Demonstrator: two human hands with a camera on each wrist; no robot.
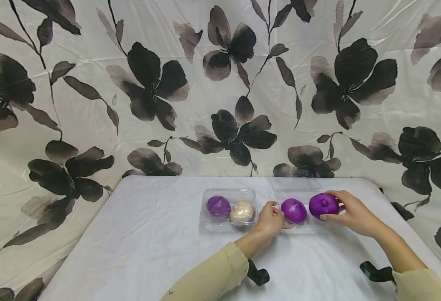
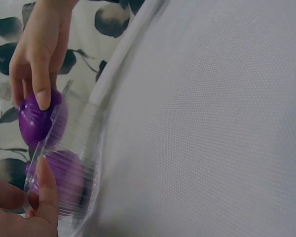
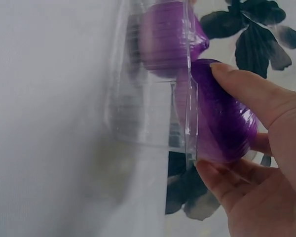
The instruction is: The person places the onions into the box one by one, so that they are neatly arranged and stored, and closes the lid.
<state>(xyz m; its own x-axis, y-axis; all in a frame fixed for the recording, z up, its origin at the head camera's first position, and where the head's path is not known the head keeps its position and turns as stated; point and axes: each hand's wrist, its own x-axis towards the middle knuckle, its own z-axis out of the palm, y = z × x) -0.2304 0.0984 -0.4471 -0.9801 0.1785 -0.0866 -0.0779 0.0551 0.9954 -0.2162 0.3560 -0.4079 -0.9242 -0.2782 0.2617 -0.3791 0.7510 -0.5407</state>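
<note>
My right hand [image 1: 357,215] grips a smooth purple onion [image 1: 323,205] between thumb and fingers, at the right side of an open clear plastic container [image 1: 310,229]. In the right wrist view that onion [image 3: 224,116] sits partly behind the clear wall. A second purple onion [image 1: 293,210] lies in the container's left half. At the near left edge, my left hand [image 1: 271,219] pinches the container; in the left wrist view its thumb and fingers are on either side of the clear rim [image 2: 32,173]. The container's lid [image 1: 295,184] lies folded back behind it.
Left of my left hand stands a closed clear container [image 1: 205,223] with a purple onion [image 1: 218,206] and a white onion [image 1: 242,212]. A white cloth [image 1: 130,251] covers the table. Floral fabric [image 1: 228,83] hangs behind. Black straps [image 1: 258,274] show at both wrists.
</note>
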